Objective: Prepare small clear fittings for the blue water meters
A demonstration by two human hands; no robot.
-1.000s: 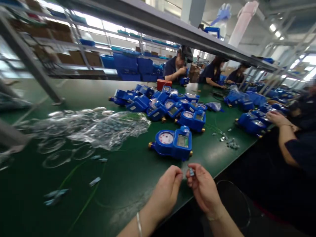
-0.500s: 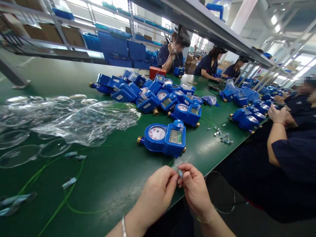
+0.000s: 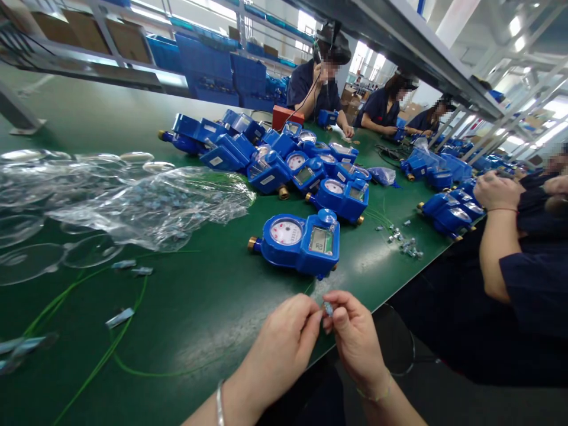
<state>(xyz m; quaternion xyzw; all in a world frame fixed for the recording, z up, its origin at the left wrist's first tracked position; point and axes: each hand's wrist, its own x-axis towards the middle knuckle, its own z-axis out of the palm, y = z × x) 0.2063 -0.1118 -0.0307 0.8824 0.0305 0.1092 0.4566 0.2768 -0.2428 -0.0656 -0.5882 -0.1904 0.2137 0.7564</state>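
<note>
Between the thumb and fingers of my right hand (image 3: 357, 340) is a small clear-and-blue plastic seal (image 3: 328, 308). My left hand (image 3: 286, 334) is closed in a pinch right beside it, its fingertips nearly touching the right ones; whatever they hold is hidden. A thin green wire (image 3: 309, 288) shows just above my fingers, under the near side of a blue water meter (image 3: 299, 244). That meter lies face up just beyond my hands, with a round dial, a small display and brass ends.
Many blue meters (image 3: 284, 160) are heaped behind. At left lie a plastic bag of seals (image 3: 164, 204), clear discs (image 3: 33, 263), loose seals (image 3: 119, 318) and green wires (image 3: 110, 349). More seals (image 3: 410, 248) lie at right, near a co-worker's hands (image 3: 499, 192). A shelf edge (image 3: 399, 41) runs overhead.
The view has tilted slightly, shifting the table's contents upward. My hands keep almost the same pose, with the seal still in my right fingers. A co-worker across the table has lowered one hand to the tabletop.
</note>
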